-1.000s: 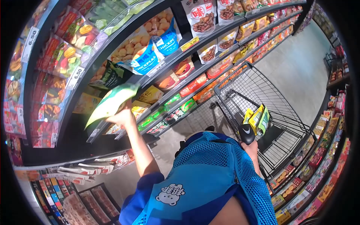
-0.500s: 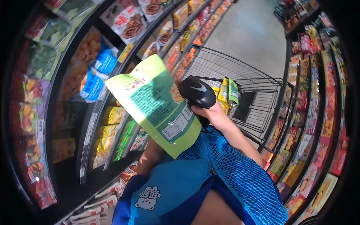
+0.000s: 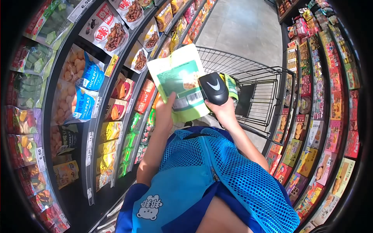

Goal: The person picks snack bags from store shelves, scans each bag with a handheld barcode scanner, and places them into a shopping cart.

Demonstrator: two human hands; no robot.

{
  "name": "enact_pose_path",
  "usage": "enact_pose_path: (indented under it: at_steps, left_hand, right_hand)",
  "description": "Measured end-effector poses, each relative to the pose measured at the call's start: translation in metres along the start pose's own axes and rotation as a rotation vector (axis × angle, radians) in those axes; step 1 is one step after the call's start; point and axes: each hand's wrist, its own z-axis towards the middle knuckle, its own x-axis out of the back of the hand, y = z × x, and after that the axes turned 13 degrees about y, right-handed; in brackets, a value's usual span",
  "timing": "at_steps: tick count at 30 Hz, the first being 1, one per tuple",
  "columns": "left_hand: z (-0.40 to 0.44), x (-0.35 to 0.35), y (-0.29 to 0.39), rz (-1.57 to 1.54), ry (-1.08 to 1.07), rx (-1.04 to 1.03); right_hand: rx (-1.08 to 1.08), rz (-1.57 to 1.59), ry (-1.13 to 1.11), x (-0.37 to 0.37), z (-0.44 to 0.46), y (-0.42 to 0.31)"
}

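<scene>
A light green snack bag [image 3: 180, 79] is in my left hand [image 3: 166, 110], pinched near its lower left side, its printed back and barcode facing up. My right hand [image 3: 222, 110] is wrapped round a black handheld scanner [image 3: 214, 88], whose rounded head lies just right of the bag, close to the barcode. Behind the scanner, a green package [image 3: 232, 86] shows in part inside the black wire shopping cart [image 3: 264, 112].
Shelves of snacks rise on the left, with blue chickpea bags [image 3: 84, 103] and yellow packets [image 3: 108, 141]. Another curved shelf [image 3: 311, 136] of packaged food runs along the right. Grey floor [image 3: 248, 27] stretches beyond the cart.
My left hand has brought the bag from the left shelf to in front of me and turned its back upward. The scanner has come up beside it, and the view has swung right.
</scene>
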Motion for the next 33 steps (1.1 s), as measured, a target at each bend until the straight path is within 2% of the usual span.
enact_pose_path:
  at_steps: [3, 5, 8, 11, 13, 17, 21, 26, 33]
  left_hand:
    - [0.027, -0.013, -0.001, -0.003, 0.044, -0.114]
    - [0.046, -0.013, 0.005, 0.041, 0.014, -0.164]
    - [0.075, -0.014, 0.013, 0.029, -0.022, -0.225]
    - [0.095, -0.019, 0.02, 0.017, -0.092, -0.265]
    - [0.11, -0.02, 0.014, -0.011, -0.131, -0.312]
    - [0.13, -0.022, 0.007, 0.072, -0.13, -0.344]
    - [0.122, -0.032, 0.011, 0.02, -0.138, -0.287]
    - [0.124, -0.033, 0.008, 0.017, -0.161, -0.294]
    - [0.123, -0.037, 0.004, 0.051, -0.168, -0.292]
  right_hand:
    - [-0.054, -0.142, 0.038, 0.018, 0.011, 0.003]
    - [-0.044, -0.16, 0.154, 0.035, 0.018, 0.029]
    - [-0.08, -0.275, 0.178, 0.062, 0.021, 0.068]
    - [-0.376, -0.107, 0.017, 0.073, 0.014, 0.097]
    - [-0.522, -0.046, 0.006, 0.059, 0.006, 0.086]
    - [-0.474, 0.12, -0.1, 0.028, 0.012, 0.055]
    - [-0.39, 0.129, -0.144, 0.009, 0.029, 0.008]
    - [-0.345, 0.067, -0.159, 0.009, 0.032, -0.023]
    - [-0.37, 0.096, -0.157, 0.029, 0.015, -0.025]
